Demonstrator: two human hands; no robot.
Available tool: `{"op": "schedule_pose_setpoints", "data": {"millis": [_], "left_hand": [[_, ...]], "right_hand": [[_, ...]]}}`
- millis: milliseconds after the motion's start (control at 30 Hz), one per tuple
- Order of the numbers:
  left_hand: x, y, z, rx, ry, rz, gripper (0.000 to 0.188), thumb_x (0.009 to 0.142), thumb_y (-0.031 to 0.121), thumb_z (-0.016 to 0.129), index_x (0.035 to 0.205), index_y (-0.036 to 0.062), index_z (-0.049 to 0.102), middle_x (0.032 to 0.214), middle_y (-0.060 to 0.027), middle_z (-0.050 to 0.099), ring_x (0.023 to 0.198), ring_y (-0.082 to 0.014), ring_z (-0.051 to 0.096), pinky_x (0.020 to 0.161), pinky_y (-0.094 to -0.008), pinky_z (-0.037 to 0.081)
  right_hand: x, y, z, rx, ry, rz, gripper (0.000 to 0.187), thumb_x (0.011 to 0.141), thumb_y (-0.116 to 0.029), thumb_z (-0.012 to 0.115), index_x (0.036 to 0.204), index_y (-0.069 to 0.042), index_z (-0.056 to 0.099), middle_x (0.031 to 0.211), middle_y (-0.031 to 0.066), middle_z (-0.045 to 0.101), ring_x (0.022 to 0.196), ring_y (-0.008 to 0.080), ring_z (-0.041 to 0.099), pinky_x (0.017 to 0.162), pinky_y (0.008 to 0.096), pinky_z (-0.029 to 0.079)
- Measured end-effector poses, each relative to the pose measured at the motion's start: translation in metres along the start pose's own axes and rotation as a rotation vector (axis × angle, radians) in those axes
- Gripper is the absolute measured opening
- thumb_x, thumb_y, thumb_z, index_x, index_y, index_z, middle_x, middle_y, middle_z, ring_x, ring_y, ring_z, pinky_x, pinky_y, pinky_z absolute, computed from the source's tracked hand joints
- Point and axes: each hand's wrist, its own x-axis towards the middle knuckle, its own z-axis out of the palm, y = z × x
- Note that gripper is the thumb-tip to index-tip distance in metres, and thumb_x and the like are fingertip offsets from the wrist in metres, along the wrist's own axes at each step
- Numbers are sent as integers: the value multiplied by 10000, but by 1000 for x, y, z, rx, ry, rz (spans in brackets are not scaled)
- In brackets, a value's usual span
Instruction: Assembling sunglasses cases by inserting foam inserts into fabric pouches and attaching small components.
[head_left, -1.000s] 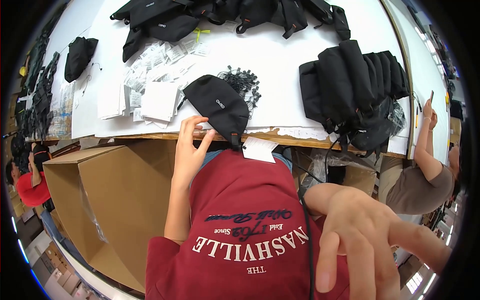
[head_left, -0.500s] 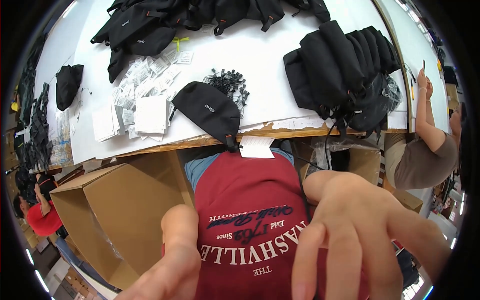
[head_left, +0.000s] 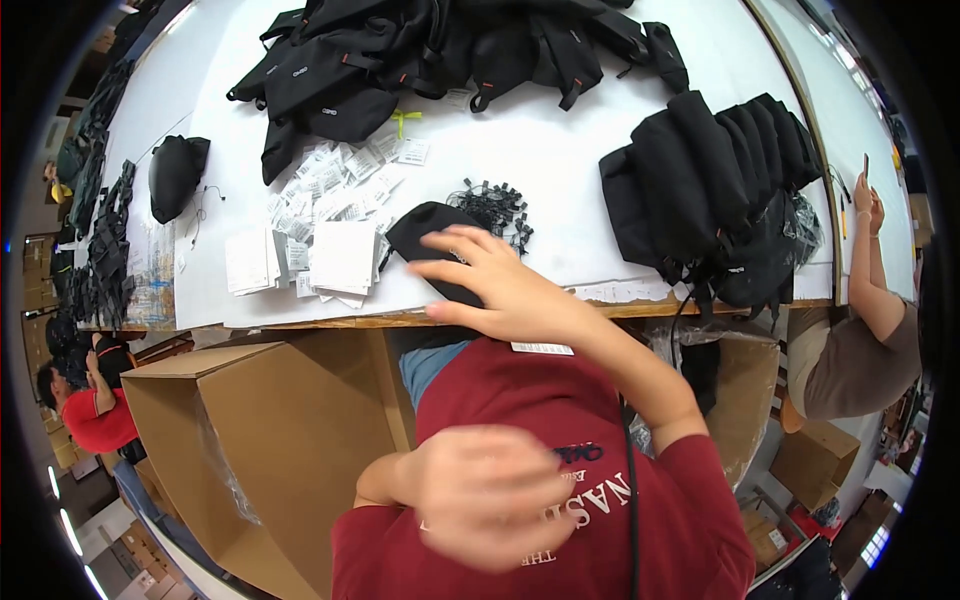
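Observation:
A small black bag [head_left: 418,226] with a curved outline lies at the table's front edge. Over it spreads my right hand [head_left: 490,280], palm down with the fingers apart; whether the fingertips press on the fabric I cannot tell. Much of the bag is hidden by that hand. A white tag [head_left: 542,349] shows below my right wrist, over the table edge. My left hand [head_left: 495,495] is raised in front of my red shirt, smeared by motion, so its fingers are unclear. Beside the bag are a heap of black tag strings [head_left: 490,205] and a stack of white cards [head_left: 343,256].
Small printed labels [head_left: 335,182] lie scattered behind the cards. Black bags [head_left: 350,75] pile up at the back, and more black bags [head_left: 690,170] are stacked at the right. An open cardboard box [head_left: 300,430] stands below the table at left. A co-worker [head_left: 860,350] is at far right.
My right hand has moved up and forward from the lower right to over the black bag. My left hand has moved right across my shirt. The view has shifted slightly.

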Motion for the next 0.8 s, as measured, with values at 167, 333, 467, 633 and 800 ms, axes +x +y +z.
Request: {"op": "schedule_pose_setpoints", "data": {"millis": [167,333,467,633,800], "left_hand": [[-46,-30,11,298,-375,-508,194,765,66,688,957,49,665,878,-65,641,794,-224,612,729,-331,490],[-82,-46,-6,408,-218,-738,141,818,76,641,955,46,645,902,-93,640,861,-270,603,779,-364,470],[-97,-65,-14,690,67,-753,278,799,6,653,1073,28,616,1107,-130,605,1012,-299,574,858,-379,458],[-108,-78,-11,1011,-15,-774,469,655,20,724,1103,136,642,1222,-57,549,1081,-293,490,945,-357,336],[-107,-80,-10,1052,36,-591,300,600,104,738,866,240,717,917,129,625,922,-165,471,790,-341,283]], "right_hand": [[3,43,59,-675,103,104,711,768,-374,705,1367,-80,460,1456,219,338,1350,406,288,1092,528,235],[3,50,49,-513,261,107,425,788,-222,663,1155,-14,611,1251,151,571,1189,305,518,1006,443,392],[-9,23,16,-381,411,39,238,848,-148,604,1045,-37,675,970,126,697,919,287,659,885,391,476],[-28,-16,-15,-163,246,174,238,876,-147,586,1077,-58,676,901,136,690,788,313,653,712,355,503],[-44,-25,-26,-30,211,255,233,879,-180,584,1036,-51,699,836,148,692,698,304,660,648,354,515]]}}
